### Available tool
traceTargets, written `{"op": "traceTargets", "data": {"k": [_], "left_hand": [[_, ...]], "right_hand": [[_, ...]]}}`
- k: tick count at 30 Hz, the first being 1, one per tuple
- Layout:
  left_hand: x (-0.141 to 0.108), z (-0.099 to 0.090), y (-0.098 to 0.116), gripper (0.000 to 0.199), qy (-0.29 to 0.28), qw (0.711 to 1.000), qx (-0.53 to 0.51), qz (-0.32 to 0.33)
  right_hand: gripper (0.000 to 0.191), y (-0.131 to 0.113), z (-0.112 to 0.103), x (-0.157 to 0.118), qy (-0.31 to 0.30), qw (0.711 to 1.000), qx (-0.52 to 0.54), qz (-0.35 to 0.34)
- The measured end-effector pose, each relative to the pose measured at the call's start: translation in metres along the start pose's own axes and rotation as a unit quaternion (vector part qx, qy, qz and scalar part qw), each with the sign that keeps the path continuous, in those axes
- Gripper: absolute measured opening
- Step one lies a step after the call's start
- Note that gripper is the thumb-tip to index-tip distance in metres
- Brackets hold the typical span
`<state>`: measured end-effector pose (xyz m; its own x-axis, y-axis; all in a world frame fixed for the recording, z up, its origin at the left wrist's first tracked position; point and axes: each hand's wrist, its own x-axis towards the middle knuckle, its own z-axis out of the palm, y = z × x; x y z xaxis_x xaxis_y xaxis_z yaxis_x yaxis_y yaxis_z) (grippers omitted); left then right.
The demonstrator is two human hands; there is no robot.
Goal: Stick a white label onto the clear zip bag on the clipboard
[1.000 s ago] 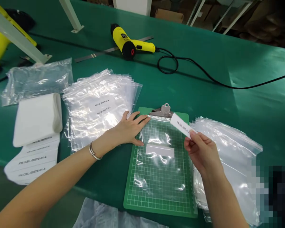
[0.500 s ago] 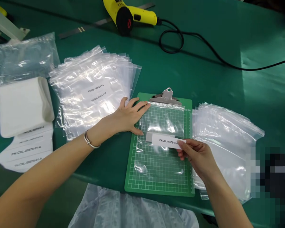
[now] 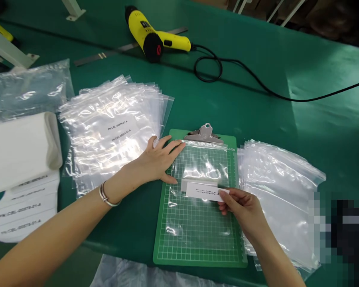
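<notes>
Right hand (image 3: 242,211) pinched a white label (image 3: 204,191) over a clear zip bag (image 3: 202,167) on a green clipboard (image 3: 174,135).

The label, printed with a part number, sat between thumb and fingers, just below a pale patch on the bag. The left hand (image 3: 155,161) lay spread open on the bag's left edge. Stacked bags lay either side: one pile (image 3: 107,135), another pile (image 3: 281,191).
</notes>
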<state>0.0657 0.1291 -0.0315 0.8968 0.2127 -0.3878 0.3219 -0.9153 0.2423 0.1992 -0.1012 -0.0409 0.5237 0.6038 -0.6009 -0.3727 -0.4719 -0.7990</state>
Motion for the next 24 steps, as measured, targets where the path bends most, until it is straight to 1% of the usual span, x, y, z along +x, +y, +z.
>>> {"op": "traceTargets", "data": {"k": [5,12,19,24], "left_hand": [[0.002,0.004,-0.002,0.102,0.009,1.0,0.004,-0.005],[0.003,0.001,0.0,0.1,0.005,1.0,0.006,-0.016],[0.001,0.0,0.0,0.099,-0.003,1.0,0.002,-0.005],[0.0,0.0,0.0,0.102,-0.003,1.0,0.001,0.0]], "right_hand": [[0.033,-0.002,0.003,-0.001,0.005,1.0,0.004,0.0],[0.033,-0.009,0.006,-0.003,-0.001,1.0,-0.002,0.004],[0.035,-0.009,0.001,0.005,-0.027,0.995,-0.091,-0.008],[0.036,-0.009,0.006,0.012,-0.022,0.996,-0.087,-0.001]]}}
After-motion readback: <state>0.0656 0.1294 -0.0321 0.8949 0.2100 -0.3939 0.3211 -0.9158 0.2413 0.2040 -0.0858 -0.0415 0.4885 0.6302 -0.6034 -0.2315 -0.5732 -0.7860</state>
